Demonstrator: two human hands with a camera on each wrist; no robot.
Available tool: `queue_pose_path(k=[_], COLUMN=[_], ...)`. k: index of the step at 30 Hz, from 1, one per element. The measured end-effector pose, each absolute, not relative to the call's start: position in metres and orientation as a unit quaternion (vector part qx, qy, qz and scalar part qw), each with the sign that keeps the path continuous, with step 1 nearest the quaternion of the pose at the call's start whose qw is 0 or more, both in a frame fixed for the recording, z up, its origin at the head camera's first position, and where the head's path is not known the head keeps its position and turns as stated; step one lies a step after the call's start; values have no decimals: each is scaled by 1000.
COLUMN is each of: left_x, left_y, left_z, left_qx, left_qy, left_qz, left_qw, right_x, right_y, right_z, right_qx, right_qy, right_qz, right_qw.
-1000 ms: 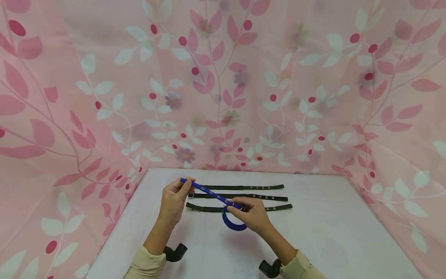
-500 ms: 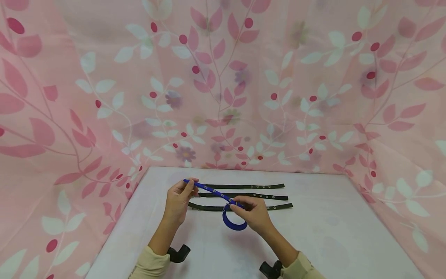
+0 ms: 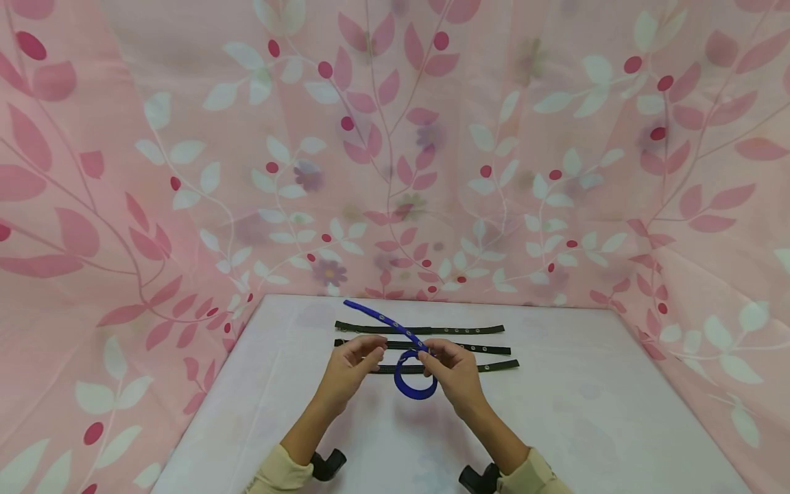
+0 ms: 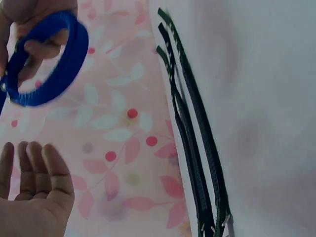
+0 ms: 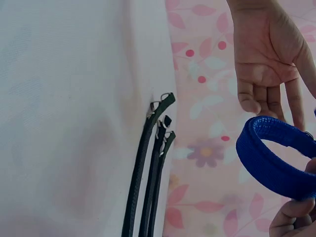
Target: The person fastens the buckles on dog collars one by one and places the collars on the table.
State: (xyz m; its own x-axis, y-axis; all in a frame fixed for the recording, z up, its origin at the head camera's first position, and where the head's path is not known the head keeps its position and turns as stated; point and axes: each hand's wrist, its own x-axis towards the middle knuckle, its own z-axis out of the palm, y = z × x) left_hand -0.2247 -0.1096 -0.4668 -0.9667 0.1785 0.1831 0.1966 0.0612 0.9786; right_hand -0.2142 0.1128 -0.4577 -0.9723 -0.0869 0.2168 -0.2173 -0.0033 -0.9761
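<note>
- On my head feed, the right hand [image 3: 455, 377] pinches the blue strap [image 3: 415, 394] between thumb and fingers.
- My wrist feeds show the left hand [image 3: 350, 372] holding nothing, fingers loosely extended, just beside the blue strap.
- I have the blue strap raised above the bench [image 3: 592, 405], roughly midway between its left and right edges; it is bent into a ring, its eyeleted free end slanting toward the far left corner.
- Beyond the hands I count three dark straps [image 3: 426, 331] lying side by side, roughly along the bench's far edge, eyelets toward the right edge, metal rings at their left ends.
- Past the far edge I see a pink leaf-patterned cloth [image 3: 395, 171].
</note>
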Motion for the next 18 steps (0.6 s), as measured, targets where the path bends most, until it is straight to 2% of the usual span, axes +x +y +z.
queue_pose_path(k=[8, 18], left_x=[-223, -220], left_y=[-96, -96], left_z=[-475, -476], left_qx=[-213, -234], left_qy=[-757, -708], left_qz=[-617, -667], left_qw=[-21, 4], right_x=[-215, -213], right_y=[116, 116], right_z=[-458, -465], right_qx=[96, 123], right_qy=[-673, -680], right_qz=[733, 723], right_qw=[18, -12])
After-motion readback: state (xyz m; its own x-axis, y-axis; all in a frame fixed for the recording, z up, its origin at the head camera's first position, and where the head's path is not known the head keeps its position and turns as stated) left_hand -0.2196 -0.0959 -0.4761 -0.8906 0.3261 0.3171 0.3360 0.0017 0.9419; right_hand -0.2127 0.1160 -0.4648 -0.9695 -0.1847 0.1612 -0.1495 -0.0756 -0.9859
